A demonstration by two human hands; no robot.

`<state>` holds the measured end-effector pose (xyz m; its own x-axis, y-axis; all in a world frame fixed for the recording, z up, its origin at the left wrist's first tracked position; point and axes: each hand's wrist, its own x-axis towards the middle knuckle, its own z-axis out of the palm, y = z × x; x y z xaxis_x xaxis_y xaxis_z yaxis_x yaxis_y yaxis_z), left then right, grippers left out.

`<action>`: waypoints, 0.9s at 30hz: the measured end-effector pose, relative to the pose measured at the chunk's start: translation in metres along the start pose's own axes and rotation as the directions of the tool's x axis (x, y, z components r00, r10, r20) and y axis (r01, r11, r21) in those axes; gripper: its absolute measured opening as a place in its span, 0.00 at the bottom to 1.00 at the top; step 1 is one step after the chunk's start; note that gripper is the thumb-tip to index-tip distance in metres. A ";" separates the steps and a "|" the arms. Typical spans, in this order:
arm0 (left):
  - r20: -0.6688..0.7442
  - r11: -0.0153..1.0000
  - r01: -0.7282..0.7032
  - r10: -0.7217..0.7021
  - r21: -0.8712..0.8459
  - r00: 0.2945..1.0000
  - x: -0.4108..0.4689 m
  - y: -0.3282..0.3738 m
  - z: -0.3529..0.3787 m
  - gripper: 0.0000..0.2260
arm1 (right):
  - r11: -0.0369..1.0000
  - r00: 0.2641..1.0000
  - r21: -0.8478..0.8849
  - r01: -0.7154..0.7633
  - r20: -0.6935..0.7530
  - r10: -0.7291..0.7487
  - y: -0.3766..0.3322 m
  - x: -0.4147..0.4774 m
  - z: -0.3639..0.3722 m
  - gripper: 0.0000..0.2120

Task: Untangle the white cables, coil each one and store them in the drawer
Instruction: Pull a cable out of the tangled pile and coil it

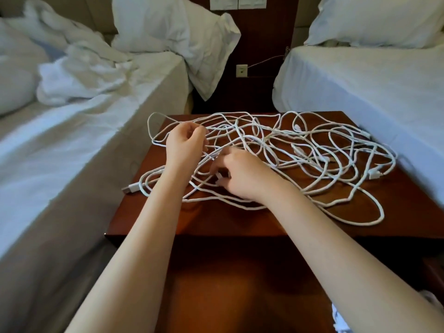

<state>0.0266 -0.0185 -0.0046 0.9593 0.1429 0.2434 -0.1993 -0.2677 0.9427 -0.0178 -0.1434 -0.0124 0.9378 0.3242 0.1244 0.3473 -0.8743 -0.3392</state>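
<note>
White cables [300, 150]: several thin cords in one loose tangle, loops crossing and overlapping, lying flat over most of the brown worktop [216, 219], none coiled. A larger plug [131, 188] sits at the tangle's near-left end, right at the worktop's left edge; smaller connectors show among the loops at right. Left hand [186, 143] pinches a strand at far left; right hand [242, 174] pinches a connector near the middle.
</note>
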 end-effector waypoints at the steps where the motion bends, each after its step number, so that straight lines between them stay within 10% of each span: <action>1: 0.032 1.000 -0.007 0.006 0.003 0.999 0.001 -0.001 -0.002 0.07 | 1.000 1.000 -0.026 0.013 0.002 -0.013 0.000 0.000 -0.001 0.11; 9: 0.175 0.999 -0.019 0.027 -0.044 0.984 0.010 0.005 -0.013 0.09 | 0.981 0.984 -0.143 0.133 -0.097 -0.147 0.002 0.000 0.014 0.06; 19: 0.016 0.980 -0.194 0.195 -0.032 0.981 -0.001 0.036 -0.016 0.22 | 0.754 0.922 0.652 0.077 -0.335 0.196 -0.002 -0.010 -0.035 0.04; 27: 0.185 0.990 -0.057 0.081 -0.130 0.979 -0.008 0.042 -0.009 0.13 | 0.831 0.914 0.536 0.148 -0.396 0.093 0.002 -0.018 -0.044 0.03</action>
<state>0.0085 -0.0223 0.0346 0.9604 -0.0576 0.2726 -0.2783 -0.1496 0.9488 -0.0341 -0.1673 0.0256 0.8895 0.0721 0.4512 0.4266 -0.4847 -0.7636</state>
